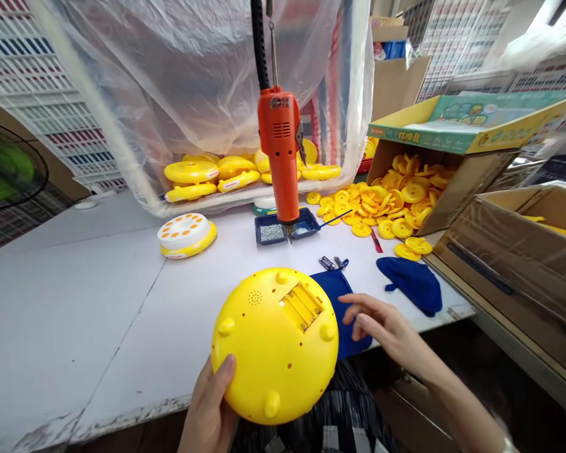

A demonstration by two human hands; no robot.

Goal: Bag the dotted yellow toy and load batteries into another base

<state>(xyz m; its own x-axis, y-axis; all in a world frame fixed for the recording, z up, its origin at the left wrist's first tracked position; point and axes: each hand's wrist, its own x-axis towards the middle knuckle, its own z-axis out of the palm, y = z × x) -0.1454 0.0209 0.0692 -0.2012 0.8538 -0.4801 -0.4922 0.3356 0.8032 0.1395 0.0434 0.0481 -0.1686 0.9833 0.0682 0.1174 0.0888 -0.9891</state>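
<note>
A round yellow plastic housing (273,346), its battery compartment facing up, is gripped from beneath by the left hand (212,402) over the front edge of a white bench (75,327). The right hand (387,330) is held open, fingers spread, just beside a dark blue cloth (344,296). An orange electric screwdriver (278,145) is suspended beyond, above a blue tray (306,225) of small screws.

yellow casing (274,346) — underside hidden, fan (4,165) — blurred
</note>
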